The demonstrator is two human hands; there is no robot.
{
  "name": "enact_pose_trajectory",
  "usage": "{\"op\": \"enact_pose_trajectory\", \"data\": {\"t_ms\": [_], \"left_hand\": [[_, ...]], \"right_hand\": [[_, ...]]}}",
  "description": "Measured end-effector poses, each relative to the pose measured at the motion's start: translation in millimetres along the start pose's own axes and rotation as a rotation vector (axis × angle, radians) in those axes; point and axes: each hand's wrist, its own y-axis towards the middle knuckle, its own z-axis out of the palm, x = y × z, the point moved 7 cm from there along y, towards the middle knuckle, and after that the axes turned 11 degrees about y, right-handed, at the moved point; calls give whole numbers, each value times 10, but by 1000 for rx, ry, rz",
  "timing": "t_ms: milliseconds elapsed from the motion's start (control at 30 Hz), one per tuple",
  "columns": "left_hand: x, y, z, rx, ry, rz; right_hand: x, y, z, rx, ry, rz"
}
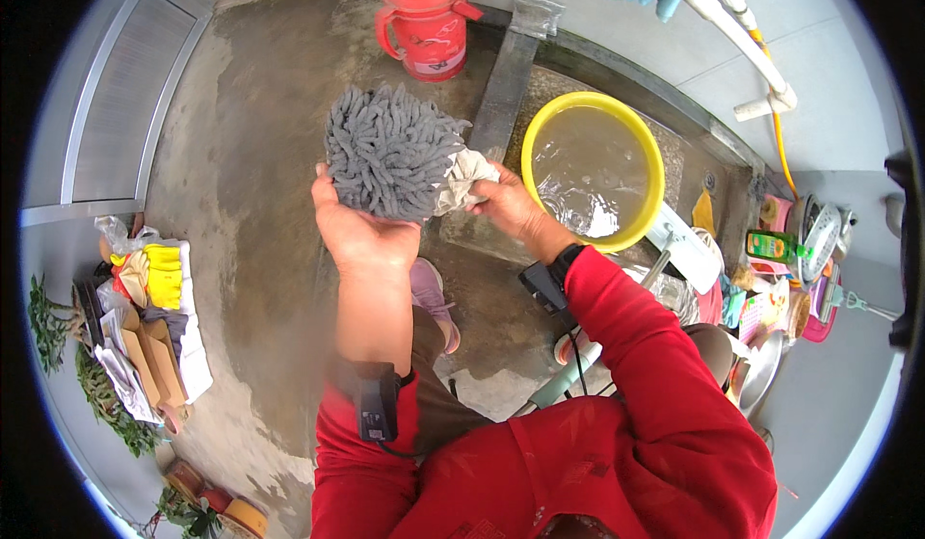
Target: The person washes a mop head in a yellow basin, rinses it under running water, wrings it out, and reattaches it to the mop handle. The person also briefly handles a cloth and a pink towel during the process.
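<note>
A grey chenille wash mitt (390,150) is held up in front of me, its thick strands facing upward. My left hand (365,239) supports it from below and behind, palm up, with the thumb at its left edge; most of the fingers are hidden under the strands. At the mitt's right end, my right hand (514,210) pinches its crumpled off-white fabric cuff (464,178) between thumb and fingers. Just right of that hand stands a yellow basin (529,167) of cloudy greyish water, with ripples near its lower left side.
Beyond the mitt, a red thermos flask (432,26) stands on the wet concrete floor (253,178). White pipes (744,48) run along the right wall. A green bottle (772,246) and kitchenware crowd the right side. Cardboard (155,358), yellow gloves (165,277) and potted plants (108,398) lie left.
</note>
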Motion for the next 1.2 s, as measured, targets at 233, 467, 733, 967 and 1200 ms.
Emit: {"op": "enact_pose_trajectory", "data": {"t_ms": [233, 467, 733, 967, 1200], "left_hand": [[56, -21, -47, 8, 58, -15], [17, -26, -42, 35, 35, -4], [97, -56, -51, -21, 103, -27], [131, -164, -38, -52, 145, -42], [91, -213, -107, -40, 125, -40]], "right_hand": [[-444, 11, -566, -323, -1359, -58], [85, -469, -1199, -541, -1387, -208], [-84, -392, -1597, -587, -1926, 221], [-180, -258, -1691, -625, -1924, 307], [-97, -314, -1545, -535, -2041, 205]]}}
